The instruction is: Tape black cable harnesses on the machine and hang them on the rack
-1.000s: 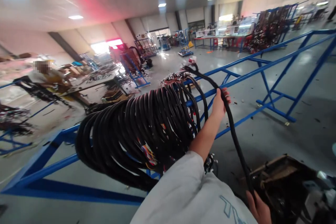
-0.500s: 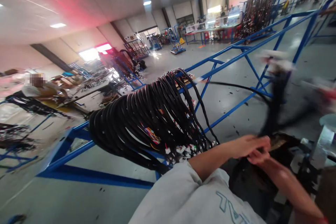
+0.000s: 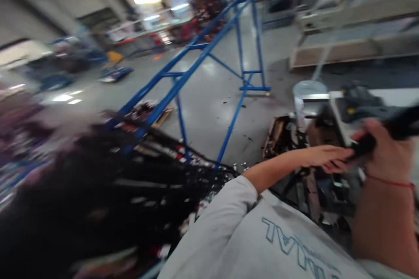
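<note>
A thick black cable bundle (image 3: 401,124) runs to the right edge of the head view. My right hand (image 3: 388,150), with a red string at the wrist, is wrapped round it. To its left, my left hand (image 3: 334,158) is closed on the bundle's near end, its fingers partly blurred. Many black cables (image 3: 81,200) hang in a dark, smeared mass over the blue frame at the lower left, some with small white connectors at their ends.
The long blue metal frame (image 3: 193,67) stretches away from me. A machine with a round clear cover (image 3: 309,89) and a white tabletop (image 3: 393,96) stand at the right, with an open box (image 3: 276,137) below. Benches and racks stand farther back.
The view has swung to the right. The black bundle, blurred and swinging before, now lies across both hands toward the right edge. My hands have moved apart and to the right.
</note>
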Motion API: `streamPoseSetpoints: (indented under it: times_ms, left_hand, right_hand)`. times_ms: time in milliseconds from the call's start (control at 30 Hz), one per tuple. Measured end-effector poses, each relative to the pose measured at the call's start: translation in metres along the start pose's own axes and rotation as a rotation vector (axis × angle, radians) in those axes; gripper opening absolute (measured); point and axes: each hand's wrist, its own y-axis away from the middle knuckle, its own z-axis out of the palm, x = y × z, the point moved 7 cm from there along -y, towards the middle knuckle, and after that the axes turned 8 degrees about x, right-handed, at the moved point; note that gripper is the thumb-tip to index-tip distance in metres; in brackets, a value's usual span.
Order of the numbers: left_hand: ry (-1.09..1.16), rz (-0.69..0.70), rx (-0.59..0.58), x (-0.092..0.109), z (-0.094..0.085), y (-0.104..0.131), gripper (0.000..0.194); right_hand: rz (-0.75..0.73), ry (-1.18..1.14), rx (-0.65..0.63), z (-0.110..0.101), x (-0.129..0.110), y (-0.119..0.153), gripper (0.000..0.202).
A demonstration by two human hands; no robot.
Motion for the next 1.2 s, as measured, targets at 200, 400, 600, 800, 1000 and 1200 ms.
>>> streamPoseSetpoints:
  times_ms: [200, 400, 600, 800, 1000, 1200]
  left_hand:
    - [0.09, -0.538, -0.43, -0.06, 0.025, -0.005, 0.056]
    - [-0.017, -0.412, -0.692, -0.072, 0.036, 0.02, 0.063]
    - [-0.51, 0.291, -0.082, -0.014, 0.015, 0.006, 0.037]
    - [-0.802, 0.461, 0.052, -0.03, 0.013, -0.002, 0.023]
    - [-0.138, -0.039, -0.484, -0.052, 0.029, -0.005, 0.045]
    - [-0.263, -0.197, -0.57, -0.059, 0.047, -0.001, 0.038]
  right_hand:
    - [-0.229, -0.754, -0.708, 0.04, -0.008, 0.015, 0.069]
    - [-0.393, -0.785, -0.573, 0.013, -0.018, 0.052, 0.029]
    - [-0.301, -0.41, 0.346, -0.056, -0.013, 0.056, 0.025]
    - [-0.435, -0.351, 0.754, -0.075, 0.018, 0.056, 0.027]
    - [-0.414, -0.399, 0.627, -0.074, 0.004, 0.073, 0.035]
    - [-0.459, -0.318, 0.593, -0.08, -0.002, 0.073, 0.014]
